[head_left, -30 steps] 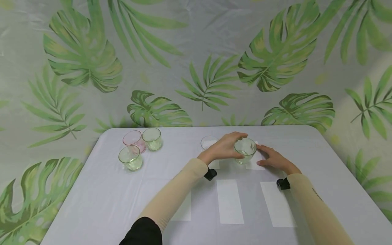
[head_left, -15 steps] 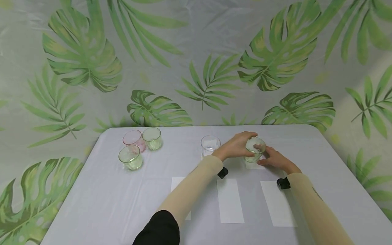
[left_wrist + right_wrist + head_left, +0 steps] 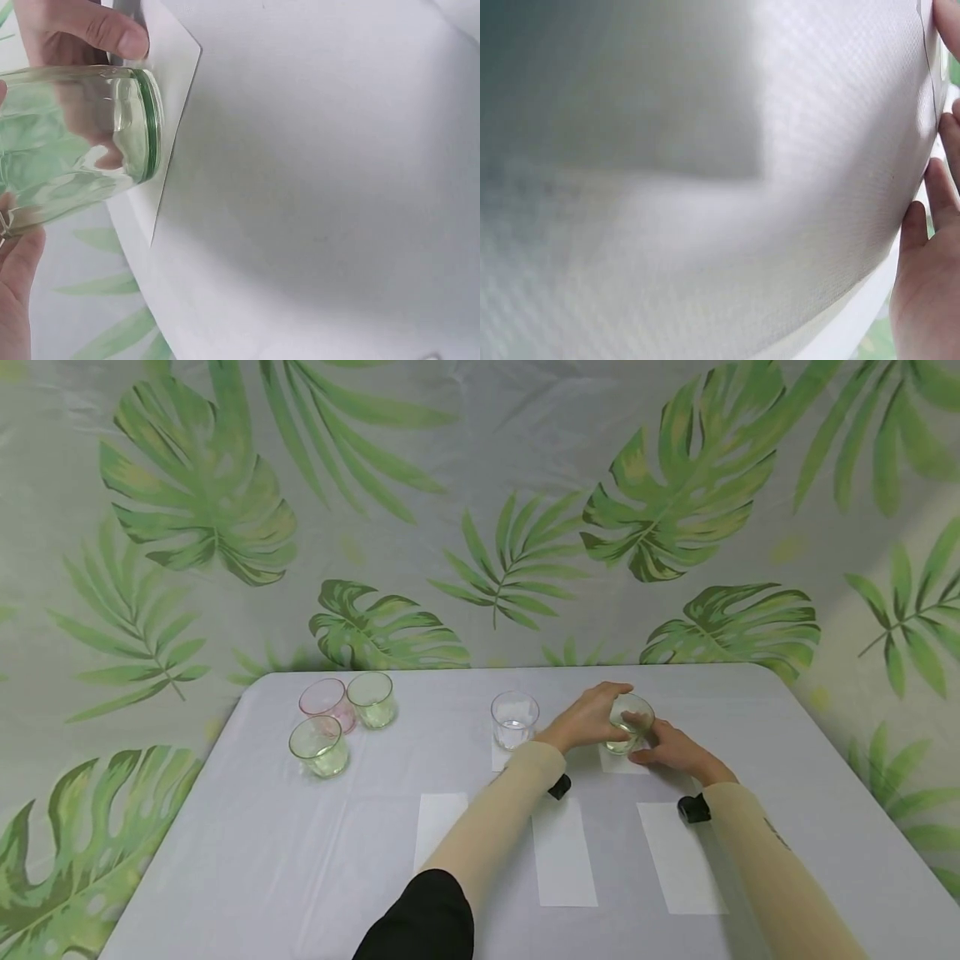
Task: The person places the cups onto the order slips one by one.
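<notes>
My left hand grips a green-tinted drinking glass by its upper part. The glass is upright over a white paper slip at the back right of the table. In the left wrist view its base sits very close to the slip; I cannot tell whether they touch. My right hand lies just right of the glass, fingers extended at the slip; its thumb rests by the paper. A clear glass stands on another slip to the left, partly behind the left wrist.
At the back left stand a pink glass and two green ones, a rear glass and a front glass. Nearer lie three paper slips: left, middle and right. The left forearm crosses the left slip.
My left hand has carried the green glass rightward and lowered it over the back right slip, beside the right hand. The clear glass has come into fuller view. The right hand has stayed nearly still.
</notes>
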The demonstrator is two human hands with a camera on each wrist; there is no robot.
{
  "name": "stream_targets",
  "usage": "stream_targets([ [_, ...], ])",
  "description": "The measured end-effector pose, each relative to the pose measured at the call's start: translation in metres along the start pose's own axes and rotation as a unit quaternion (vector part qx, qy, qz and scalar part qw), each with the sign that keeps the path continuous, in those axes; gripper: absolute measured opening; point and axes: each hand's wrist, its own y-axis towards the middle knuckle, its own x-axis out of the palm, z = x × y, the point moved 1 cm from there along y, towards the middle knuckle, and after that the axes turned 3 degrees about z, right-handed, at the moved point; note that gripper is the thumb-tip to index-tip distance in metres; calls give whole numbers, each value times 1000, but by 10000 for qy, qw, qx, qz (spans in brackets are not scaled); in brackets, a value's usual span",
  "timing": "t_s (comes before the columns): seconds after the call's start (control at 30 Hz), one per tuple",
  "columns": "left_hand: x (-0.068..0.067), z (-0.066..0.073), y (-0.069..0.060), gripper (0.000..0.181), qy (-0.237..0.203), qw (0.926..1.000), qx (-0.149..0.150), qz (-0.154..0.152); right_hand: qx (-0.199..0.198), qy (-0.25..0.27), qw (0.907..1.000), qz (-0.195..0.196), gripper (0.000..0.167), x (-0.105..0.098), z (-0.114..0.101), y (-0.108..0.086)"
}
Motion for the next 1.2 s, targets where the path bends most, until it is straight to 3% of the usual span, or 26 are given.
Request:
stream_targets([
  [0.2, 6, 1, 2, 73, 132, 9998, -171, -21, 35, 11, 10000, -10, 77, 0, -1, 1],
  [0.53, 4, -1, 3, 74, 159, 9992, -378, -37, 167, -51, 9998, -34, 79, 1, -1, 2],
  [0.9, -1, -2, 1, 82, 158, 9997, -176, 116, 85, -3, 9999, -56, 79, -1, 2, 5],
  [1.2, -21, -4, -18, 78, -154, 9994, 172, 276, 4, 234, 9997, -46, 79, -1, 5, 4],
])
